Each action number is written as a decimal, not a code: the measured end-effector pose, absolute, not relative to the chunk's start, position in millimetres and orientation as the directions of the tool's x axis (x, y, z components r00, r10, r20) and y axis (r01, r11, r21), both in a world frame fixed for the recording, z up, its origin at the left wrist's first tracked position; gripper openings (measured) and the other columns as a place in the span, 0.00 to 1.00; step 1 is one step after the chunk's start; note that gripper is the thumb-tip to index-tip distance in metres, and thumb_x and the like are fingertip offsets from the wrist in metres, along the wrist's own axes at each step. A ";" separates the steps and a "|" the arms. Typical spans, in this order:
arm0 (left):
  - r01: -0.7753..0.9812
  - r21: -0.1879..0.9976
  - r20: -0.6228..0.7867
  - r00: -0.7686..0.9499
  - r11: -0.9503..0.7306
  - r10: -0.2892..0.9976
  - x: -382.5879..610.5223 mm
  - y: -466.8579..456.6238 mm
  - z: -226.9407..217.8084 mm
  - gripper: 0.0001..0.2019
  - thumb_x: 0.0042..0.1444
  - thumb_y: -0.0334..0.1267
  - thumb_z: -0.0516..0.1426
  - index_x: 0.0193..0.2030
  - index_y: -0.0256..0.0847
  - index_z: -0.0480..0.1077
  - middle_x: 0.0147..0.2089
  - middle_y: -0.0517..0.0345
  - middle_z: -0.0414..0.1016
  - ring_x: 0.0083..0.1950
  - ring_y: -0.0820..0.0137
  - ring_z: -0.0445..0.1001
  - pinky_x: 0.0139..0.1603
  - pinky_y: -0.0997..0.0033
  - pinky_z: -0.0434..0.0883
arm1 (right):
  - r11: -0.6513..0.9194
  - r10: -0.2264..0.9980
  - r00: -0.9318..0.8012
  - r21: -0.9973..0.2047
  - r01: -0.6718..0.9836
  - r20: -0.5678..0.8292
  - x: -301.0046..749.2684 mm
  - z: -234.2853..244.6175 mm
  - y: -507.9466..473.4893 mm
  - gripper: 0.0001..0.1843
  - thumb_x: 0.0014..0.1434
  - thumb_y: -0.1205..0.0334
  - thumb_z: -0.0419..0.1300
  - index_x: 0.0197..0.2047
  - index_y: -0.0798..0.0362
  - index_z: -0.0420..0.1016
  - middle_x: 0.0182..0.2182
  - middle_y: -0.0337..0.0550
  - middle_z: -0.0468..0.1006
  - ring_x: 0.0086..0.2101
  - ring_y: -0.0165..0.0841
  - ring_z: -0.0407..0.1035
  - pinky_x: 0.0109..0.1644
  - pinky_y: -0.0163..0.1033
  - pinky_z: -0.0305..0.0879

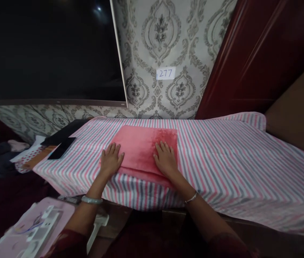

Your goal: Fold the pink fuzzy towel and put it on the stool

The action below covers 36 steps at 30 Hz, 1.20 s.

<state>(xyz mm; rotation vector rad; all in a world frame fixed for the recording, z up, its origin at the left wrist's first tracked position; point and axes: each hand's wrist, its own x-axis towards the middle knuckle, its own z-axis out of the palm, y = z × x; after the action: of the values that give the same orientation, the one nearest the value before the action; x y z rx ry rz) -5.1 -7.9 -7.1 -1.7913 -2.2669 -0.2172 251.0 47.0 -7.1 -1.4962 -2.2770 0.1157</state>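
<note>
A folded pink velvety cloth [141, 147] lies flat on a table covered with a pink, grey and white striped sheet [221, 157]. My left hand [111, 159] rests palm down on the cloth's left near corner, fingers stretched out, partly on the sheet. My right hand [165, 159] lies flat on the cloth's right near part, fingers apart. Neither hand holds anything. A pale green bangle is on my left wrist and a thin bracelet on my right.
A black flat object [62, 147] and a dark slab [63, 134] lie at the table's left end. A pink tray with white parts [33, 225] sits low at the left. A patterned wall with a label reading 277 [165, 73], a dark screen [49, 50] and a maroon door [254, 53] stand behind.
</note>
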 end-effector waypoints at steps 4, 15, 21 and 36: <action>0.989 0.007 0.329 -0.139 0.145 0.934 28.1 -13.3 4.3 0.27 0.69 0.45 0.42 0.69 0.37 0.63 0.72 0.39 0.61 0.74 0.50 0.56 0.71 0.34 0.51 | 0.446 0.874 -0.344 -0.283 0.849 0.344 263.0 -11.4 21.9 0.31 0.67 0.57 0.50 0.70 0.58 0.63 0.70 0.56 0.61 0.70 0.48 0.51 0.71 0.56 0.45; 0.946 0.062 0.359 0.276 -0.318 0.892 124.3 -28.3 -46.8 0.28 0.68 0.46 0.47 0.73 0.41 0.58 0.75 0.45 0.55 0.76 0.57 0.53 0.75 0.44 0.49 | 0.460 0.856 -0.338 -0.279 0.843 0.391 279.0 -49.6 -4.9 0.30 0.68 0.61 0.47 0.71 0.61 0.61 0.72 0.55 0.55 0.72 0.47 0.44 0.73 0.57 0.44; 0.986 0.013 0.331 0.153 -0.167 0.931 84.9 -33.3 -43.0 0.32 0.67 0.51 0.48 0.73 0.39 0.58 0.76 0.43 0.53 0.77 0.54 0.50 0.75 0.42 0.47 | 0.454 0.859 -0.318 -0.309 0.836 0.402 278.7 -50.2 -4.2 0.30 0.69 0.60 0.46 0.71 0.61 0.60 0.72 0.56 0.55 0.72 0.46 0.44 0.72 0.57 0.45; 0.991 0.053 0.448 -0.135 0.125 0.884 1.8 -52.2 -52.7 0.31 0.67 0.48 0.41 0.73 0.37 0.56 0.74 0.41 0.57 0.76 0.55 0.51 0.76 0.42 0.39 | 0.430 0.902 -0.341 -0.463 0.775 0.266 285.7 -22.2 11.4 0.33 0.67 0.56 0.50 0.72 0.55 0.59 0.72 0.54 0.56 0.71 0.47 0.47 0.72 0.60 0.45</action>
<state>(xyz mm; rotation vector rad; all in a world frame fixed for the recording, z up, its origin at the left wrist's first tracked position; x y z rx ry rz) 1.8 -52.2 -52.7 -1.8295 -2.1005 -0.4916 285.7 11.4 -22.2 -1.4137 -2.2061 0.3490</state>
